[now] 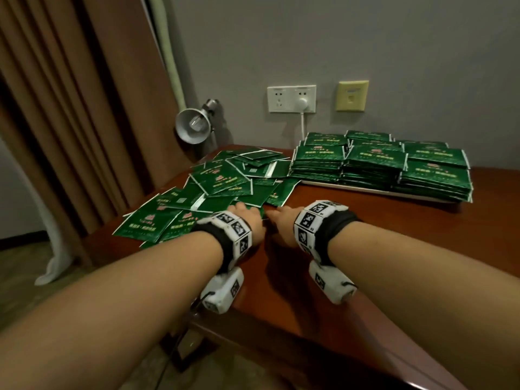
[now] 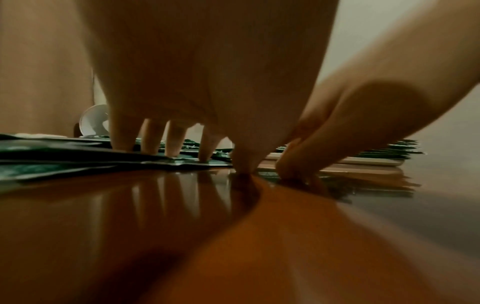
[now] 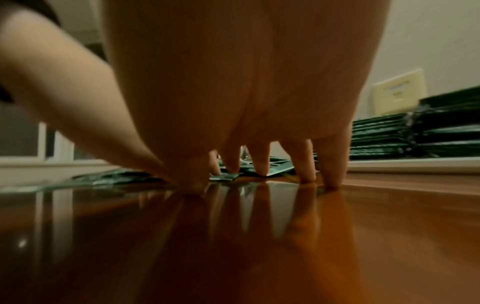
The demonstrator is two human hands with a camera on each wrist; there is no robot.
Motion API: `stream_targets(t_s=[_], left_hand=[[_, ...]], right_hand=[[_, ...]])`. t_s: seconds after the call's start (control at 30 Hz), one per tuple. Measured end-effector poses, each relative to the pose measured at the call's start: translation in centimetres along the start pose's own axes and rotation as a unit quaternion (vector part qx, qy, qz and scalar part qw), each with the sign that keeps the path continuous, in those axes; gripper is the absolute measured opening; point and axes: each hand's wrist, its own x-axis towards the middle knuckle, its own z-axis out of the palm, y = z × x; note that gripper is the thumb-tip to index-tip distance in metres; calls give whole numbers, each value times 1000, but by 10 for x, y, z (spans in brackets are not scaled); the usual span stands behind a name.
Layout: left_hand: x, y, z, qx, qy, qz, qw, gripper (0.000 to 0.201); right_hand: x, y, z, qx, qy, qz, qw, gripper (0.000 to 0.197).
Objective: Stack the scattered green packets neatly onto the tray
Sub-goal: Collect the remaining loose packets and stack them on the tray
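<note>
Gathering is the step judged to be in hand: both hands are set down at the near edge of the scattered green packets (image 1: 213, 190), which lie in a loose, overlapping heap on the left part of the desk (image 1: 351, 235). The left hand (image 1: 249, 220) is seen with fingers (image 2: 174, 142) extended and spread, their tips resting on the nearest packets, the thumb tip down on the bare wood. The right hand (image 1: 282, 223) is likewise spread, its fingers (image 3: 262, 160) straight, with the tips at the heap's edge or on the wood just beside it; nothing is gripped by either hand. The tray (image 1: 365, 188) stands at the back right of the desk, already loaded with several neat stacked packets (image 1: 374, 161) in rows, well apart from neither the heap nor the wall.

The next move is judged to call for a few packets to be drawn together, squared and lifted across to the tray, where a lower stack should be topped without the neighbouring piles being knocked.

Fingertips are hidden behind the wrists in the head view. Both wrist views are dim and blurred, so exact contact with single packets cannot be made out, and the print on the packets cannot be read
</note>
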Motion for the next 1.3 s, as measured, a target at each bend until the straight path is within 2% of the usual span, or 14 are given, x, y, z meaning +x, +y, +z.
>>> stream_targets(t_s=[0.13,0.23,0.3,0.4,0.57,0.63,0.77,0.87,0.93,1.0,1.07,1.13,1.23,1.3], left_hand=[[5,3,7,-19,-47,28,998,62],[-7,4,0,-35,-59,15,998,59],[-9,3,-2,-47,-50,8,998,54],[-8,2,-2,-69,-25,-6,997,53],[-11,0,-4,-112,12,-30,993,54],[-14,-1,-8,-95,1,-24,995,51],[-26,1,-15,-88,-4,28,996,40],[-33,3,-16,-127,12,83,988,44],[-34,4,-15,-194,21,134,972,46],[-35,6,-15,-283,20,187,940,38],[-33,7,-16,-297,42,222,928,33],[-32,8,-15,-255,40,236,937,34],[-33,9,-11,-168,-12,255,952,56],[-33,10,-9,-124,-18,276,953,73]], right_hand=[[18,-17,3,-17,-36,-6,999,76],[26,-21,3,-41,-53,18,998,67],[26,-23,1,-42,-40,23,998,57],[28,-21,-1,-24,-12,31,999,61],[12,-15,-9,-10,-19,25,999,58],[3,-10,-10,-18,-30,36,999,55],[-14,2,-13,-52,-45,57,996,53],[-32,19,-8,-73,-44,68,994,43],[-42,37,1,-52,-13,86,995,31],[-52,54,6,-30,1,120,992,26],[-64,65,9,-23,6,139,990,35],[-69,70,14,-28,6,149,988,52],[-71,67,22,-17,-3,168,986,77],[-70,66,24,-7,20,167,986,82]])
